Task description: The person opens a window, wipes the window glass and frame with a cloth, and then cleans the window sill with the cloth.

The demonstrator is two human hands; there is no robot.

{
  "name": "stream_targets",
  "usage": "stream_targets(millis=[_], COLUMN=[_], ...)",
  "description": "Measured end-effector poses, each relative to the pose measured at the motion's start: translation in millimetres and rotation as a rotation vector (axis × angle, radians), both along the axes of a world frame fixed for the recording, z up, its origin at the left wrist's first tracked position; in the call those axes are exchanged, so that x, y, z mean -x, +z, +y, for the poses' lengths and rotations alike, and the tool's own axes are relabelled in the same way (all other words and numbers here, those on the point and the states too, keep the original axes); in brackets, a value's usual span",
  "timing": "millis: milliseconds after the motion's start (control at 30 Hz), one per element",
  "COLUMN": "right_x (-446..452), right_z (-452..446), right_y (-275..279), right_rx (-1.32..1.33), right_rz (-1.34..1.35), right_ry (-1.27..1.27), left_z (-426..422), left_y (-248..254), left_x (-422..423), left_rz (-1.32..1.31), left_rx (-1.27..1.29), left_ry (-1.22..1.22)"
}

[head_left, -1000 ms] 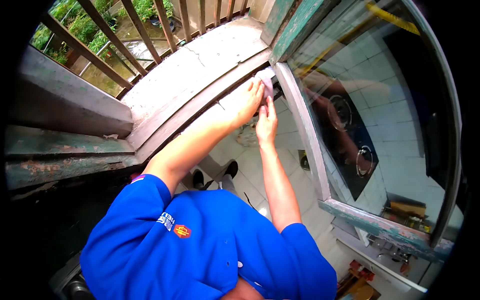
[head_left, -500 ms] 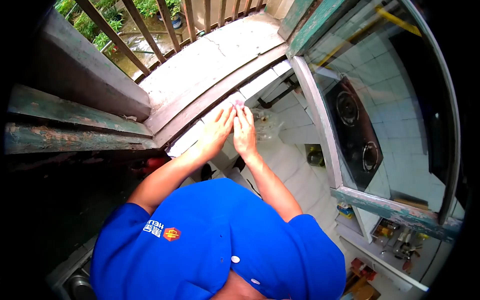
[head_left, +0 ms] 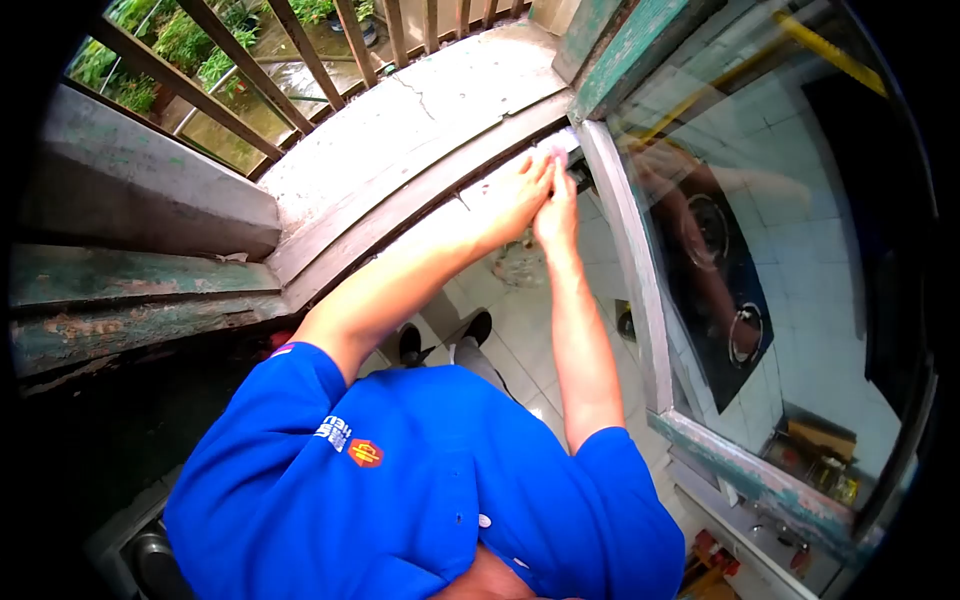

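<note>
A small pale pink cloth (head_left: 557,153) is bunched at my fingertips on the white tiled ledge (head_left: 482,192), close to the right-hand corner of the window opening. My left hand (head_left: 523,200) reaches over from the left, its fingers closed and pressing on the cloth. Right beside it, my right hand (head_left: 557,215) has its fingers together, also against the cloth. The two hands touch, and much of the cloth is hidden beneath them.
An open window sash (head_left: 640,290) stands at right; a stove (head_left: 715,290) shows in its glass. Beyond the ledge lie a weathered sill (head_left: 420,105) and a barred railing (head_left: 315,75). A peeling green frame (head_left: 140,275) is at left. Dark shoes (head_left: 478,327) show on the floor below.
Both hands, with the cloth, have moved right and away from me along the tiled ledge to near the window corner. The arms are stretched further out, and the view has shifted slightly.
</note>
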State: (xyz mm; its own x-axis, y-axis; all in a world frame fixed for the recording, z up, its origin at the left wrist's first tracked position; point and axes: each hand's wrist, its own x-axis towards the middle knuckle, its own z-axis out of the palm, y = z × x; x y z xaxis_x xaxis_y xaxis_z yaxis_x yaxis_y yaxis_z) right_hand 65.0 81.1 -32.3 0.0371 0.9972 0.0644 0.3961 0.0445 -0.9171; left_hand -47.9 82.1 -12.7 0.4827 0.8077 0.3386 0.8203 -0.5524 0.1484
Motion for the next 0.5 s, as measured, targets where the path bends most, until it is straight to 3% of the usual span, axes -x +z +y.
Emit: stream_targets(millis=[33,67,100,233,300,367,467,500], right_x=[-5,-8,-9,-10,0,2,15,23], right_z=[18,42,51,51,38,25,-17,-38], right_y=[-5,-27,-23,-18,-3,-23,-33,-18], right_rx=[0.044,0.148,0.178,0.277,0.235,0.267,-0.097,-0.124], right_rz=[0.174,0.857,1.056,1.225,1.126,1.153,0.118,-0.07], right_ry=[-0.011,-0.018,0.001,0.032,-0.039,-0.021,0.065,0.079], left_z=[10,22,28,29,21,7,-31,-48], left_y=[5,-2,1,15,14,0,1,7], left_x=[-7,-16,-20,-22,-16,-9,14,25], left_rz=[-0.024,-0.049,-0.101,0.117,0.185,0.114,0.002,0.002], left_rx=[0.02,-0.079,0.009,-0.025,-0.058,-0.068,0.001,0.0], left_ry=[0.013,0.012,0.002,0.009,-0.032,-0.003,0.033,0.032])
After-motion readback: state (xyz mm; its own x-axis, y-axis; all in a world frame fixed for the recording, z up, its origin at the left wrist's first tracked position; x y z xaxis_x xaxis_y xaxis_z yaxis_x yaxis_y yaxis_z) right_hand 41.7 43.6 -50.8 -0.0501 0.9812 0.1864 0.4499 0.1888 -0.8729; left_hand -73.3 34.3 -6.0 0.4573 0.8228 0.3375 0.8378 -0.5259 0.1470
